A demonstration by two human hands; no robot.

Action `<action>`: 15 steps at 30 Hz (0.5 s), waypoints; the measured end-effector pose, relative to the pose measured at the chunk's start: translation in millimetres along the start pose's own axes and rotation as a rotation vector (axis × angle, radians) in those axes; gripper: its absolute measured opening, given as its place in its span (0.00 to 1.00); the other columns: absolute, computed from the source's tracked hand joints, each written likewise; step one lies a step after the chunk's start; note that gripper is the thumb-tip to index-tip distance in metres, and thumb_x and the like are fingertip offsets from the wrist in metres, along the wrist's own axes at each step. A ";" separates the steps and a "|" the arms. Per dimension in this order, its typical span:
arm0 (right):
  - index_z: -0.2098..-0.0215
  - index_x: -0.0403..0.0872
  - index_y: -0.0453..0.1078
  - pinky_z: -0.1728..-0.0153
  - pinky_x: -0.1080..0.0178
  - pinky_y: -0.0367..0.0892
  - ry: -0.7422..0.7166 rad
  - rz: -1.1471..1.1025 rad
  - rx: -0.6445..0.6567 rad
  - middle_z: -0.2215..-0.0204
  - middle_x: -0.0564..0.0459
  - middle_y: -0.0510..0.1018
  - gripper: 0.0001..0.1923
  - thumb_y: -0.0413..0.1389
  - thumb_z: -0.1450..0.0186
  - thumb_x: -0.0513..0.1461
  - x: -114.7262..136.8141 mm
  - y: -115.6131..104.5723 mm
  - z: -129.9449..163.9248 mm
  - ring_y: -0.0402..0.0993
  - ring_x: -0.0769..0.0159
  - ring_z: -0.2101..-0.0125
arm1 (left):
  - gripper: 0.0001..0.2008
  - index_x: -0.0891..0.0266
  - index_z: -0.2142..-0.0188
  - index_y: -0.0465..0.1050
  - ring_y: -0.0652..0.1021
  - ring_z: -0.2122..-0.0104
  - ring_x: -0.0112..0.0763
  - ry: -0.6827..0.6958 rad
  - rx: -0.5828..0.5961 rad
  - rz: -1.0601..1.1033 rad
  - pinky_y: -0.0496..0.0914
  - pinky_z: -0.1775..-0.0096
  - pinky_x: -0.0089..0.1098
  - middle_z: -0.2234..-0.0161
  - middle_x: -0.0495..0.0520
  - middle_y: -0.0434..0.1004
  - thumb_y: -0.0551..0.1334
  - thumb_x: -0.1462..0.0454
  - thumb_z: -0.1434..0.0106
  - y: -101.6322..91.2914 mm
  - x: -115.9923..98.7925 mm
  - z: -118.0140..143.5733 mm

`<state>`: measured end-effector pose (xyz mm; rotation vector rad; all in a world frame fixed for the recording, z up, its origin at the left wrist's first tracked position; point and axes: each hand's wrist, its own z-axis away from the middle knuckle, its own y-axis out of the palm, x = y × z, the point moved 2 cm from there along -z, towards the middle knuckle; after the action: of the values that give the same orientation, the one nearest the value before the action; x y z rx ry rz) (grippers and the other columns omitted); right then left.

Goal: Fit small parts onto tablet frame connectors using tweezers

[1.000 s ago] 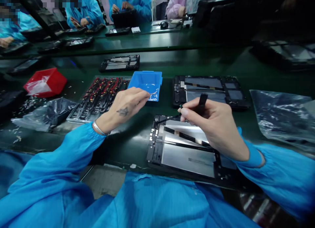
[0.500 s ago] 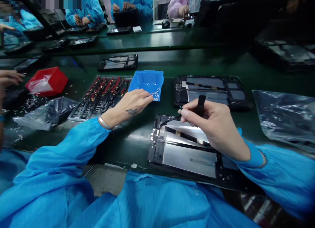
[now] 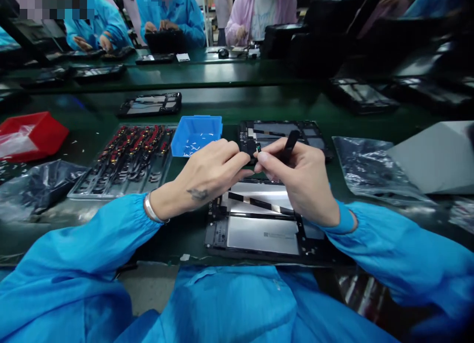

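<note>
My right hand (image 3: 307, 177) pinches a small dark cable end with a green spot (image 3: 258, 149) between thumb and forefinger. A flat black tool (image 3: 292, 140) sticks up from the same hand. Close against those fingertips, my left hand (image 3: 213, 172) has its thumb and forefinger pressed together; anything between them is too small to make out. Below both hands lies an opened tablet (image 3: 262, 233), its silver inner panel and black ribbon cable showing. My hands hide its upper edge. A blue bin (image 3: 179, 141) with small white strips stands behind my left hand.
Left of the bin, a clear tray (image 3: 83, 190) holds several red-and-black cable parts. Farther left are a plastic bag (image 3: 48, 185) and a red bin (image 3: 48, 133). Another opened tablet (image 3: 311, 133) lies behind my hands. A plastic bag (image 3: 365, 168) is at right. Co-workers sit across the bench.
My left hand has moved from the blue bin to the right hand's fingertips, above the near tablet. My right hand still holds the cable end and black tool. The view has shifted right.
</note>
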<state>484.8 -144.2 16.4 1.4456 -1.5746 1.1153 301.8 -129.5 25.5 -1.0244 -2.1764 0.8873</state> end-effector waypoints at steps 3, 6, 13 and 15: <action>0.70 0.47 0.74 0.74 0.64 0.62 -0.006 -0.017 -0.028 0.76 0.56 0.77 0.07 0.62 0.35 0.41 2.1 -2.5 -1.0 0.65 0.72 0.77 | 0.14 0.65 0.58 0.77 0.74 0.67 0.30 -0.171 -0.019 0.308 0.67 0.64 0.30 0.66 0.54 0.76 0.58 0.57 0.26 -0.9 3.3 -5.4; 0.69 0.47 0.74 0.74 0.64 0.62 -0.003 -0.030 -0.043 0.76 0.56 0.77 0.07 0.62 0.35 0.41 2.4 -5.5 -3.5 0.65 0.72 0.77 | 0.15 0.63 0.55 0.79 0.74 0.68 0.26 -0.498 0.010 0.773 0.67 0.65 0.27 0.66 0.52 0.77 0.58 0.56 0.26 -1.3 16.4 -4.0; 0.71 0.46 0.75 0.75 0.65 0.61 0.004 -0.069 -0.030 0.76 0.56 0.77 0.08 0.63 0.35 0.40 -1.0 -7.4 -7.1 0.65 0.73 0.77 | 0.13 0.60 0.56 0.82 0.69 0.69 0.21 -0.886 0.046 1.383 0.64 0.69 0.22 0.67 0.51 0.71 0.64 0.55 0.31 7.9 36.2 9.2; 0.71 0.46 0.74 0.75 0.65 0.61 0.016 -0.077 -0.027 0.77 0.56 0.77 0.08 0.63 0.35 0.39 -2.1 -7.0 -7.3 0.64 0.74 0.77 | 0.14 0.60 0.56 0.82 0.68 0.70 0.21 -0.899 0.049 1.420 0.64 0.69 0.22 0.67 0.51 0.71 0.65 0.54 0.31 9.7 37.1 12.0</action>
<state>491.6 -136.6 18.1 1.4635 -1.5047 1.0549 277.2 -98.6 18.5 -2.5528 -1.6565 2.3163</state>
